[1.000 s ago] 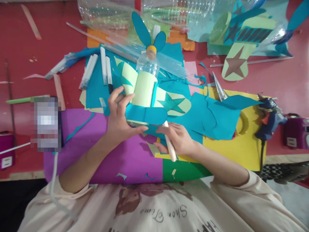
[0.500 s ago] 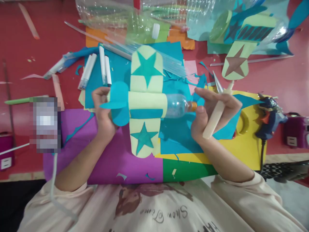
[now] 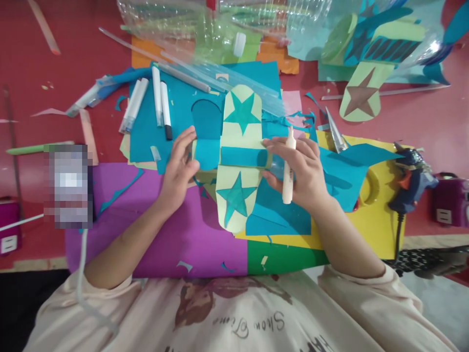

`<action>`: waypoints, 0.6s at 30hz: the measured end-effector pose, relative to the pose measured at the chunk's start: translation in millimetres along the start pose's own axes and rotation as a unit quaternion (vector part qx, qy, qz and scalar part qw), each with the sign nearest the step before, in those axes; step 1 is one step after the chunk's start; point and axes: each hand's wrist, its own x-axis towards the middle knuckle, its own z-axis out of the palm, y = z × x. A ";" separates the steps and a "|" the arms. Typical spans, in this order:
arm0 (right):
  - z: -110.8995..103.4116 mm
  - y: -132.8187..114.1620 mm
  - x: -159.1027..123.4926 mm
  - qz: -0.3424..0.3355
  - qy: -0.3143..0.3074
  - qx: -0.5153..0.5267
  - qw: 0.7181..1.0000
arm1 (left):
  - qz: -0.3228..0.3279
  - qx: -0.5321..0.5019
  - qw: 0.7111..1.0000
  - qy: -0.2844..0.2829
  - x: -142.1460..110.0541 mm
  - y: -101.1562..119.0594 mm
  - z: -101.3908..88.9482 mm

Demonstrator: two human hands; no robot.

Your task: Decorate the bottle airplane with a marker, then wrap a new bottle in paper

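A toy airplane (image 3: 240, 156) made of a plastic bottle and pale-green paper lies level between my hands. Its wings carry teal stars, and a blue band crosses its body. My left hand (image 3: 178, 171) is curled around the tail end at the left, thumb and fingers on opposite sides. My right hand (image 3: 306, 168) has thumb and fingertips at the bottle end, hiding the neck and cap. A cream marker (image 3: 289, 168) is held across the fingers of that same hand. Blue paper (image 3: 282, 210) lies beneath the airplane.
Several white markers (image 3: 157, 98) lie at the upper left, and a phone (image 3: 69, 186) with a cable is at the far left. Scissors (image 3: 335, 129) and a glue gun (image 3: 412, 176) are to the right. Another toy airplane (image 3: 384, 54) and clear bottles (image 3: 164, 19) stand behind.
The airplane has shifted right and rolled, so its blue band now faces up. My left hand has moved right with it. My right hand has come in from the cap onto the bottle end.
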 end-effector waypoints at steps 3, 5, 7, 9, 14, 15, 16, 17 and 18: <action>-0.2 10.3 2.6 -0.017 0.004 0.023 1.000 | 0.004 -0.109 0.994 -0.003 0.0 -5.1 1.4; -1.6 14.8 5.3 -0.011 -0.001 0.040 0.999 | 0.004 -0.114 0.993 -0.004 -0.4 -6.6 3.1; -4.3 15.3 10.0 0.011 0.009 0.077 0.997 | 0.006 -0.106 0.994 -0.009 -1.0 -6.9 4.8; -7.4 11.3 17.6 0.054 0.064 0.127 0.988 | 0.008 -0.101 0.995 -0.017 -2.1 -6.5 6.5; -7.5 -5.6 47.4 0.208 0.069 0.382 0.898 | 0.014 -0.068 0.998 0.001 -5.3 -6.8 12.2; -5.4 -7.7 52.9 0.227 0.035 0.446 0.865 | 0.013 -0.058 0.998 0.008 -5.8 -7.0 13.4; -2.8 -9.0 57.4 0.236 0.015 0.489 0.840 | 0.013 -0.050 0.999 0.013 -6.2 -7.1 14.4; 0.1 -9.6 60.7 0.234 0.001 0.508 0.829 | 0.014 -0.045 0.999 0.014 -6.5 -7.0 15.2; 3.0 -9.7 62.7 0.228 -0.007 0.510 0.830 | 0.013 -0.043 0.999 0.013 -6.6 -6.6 15.6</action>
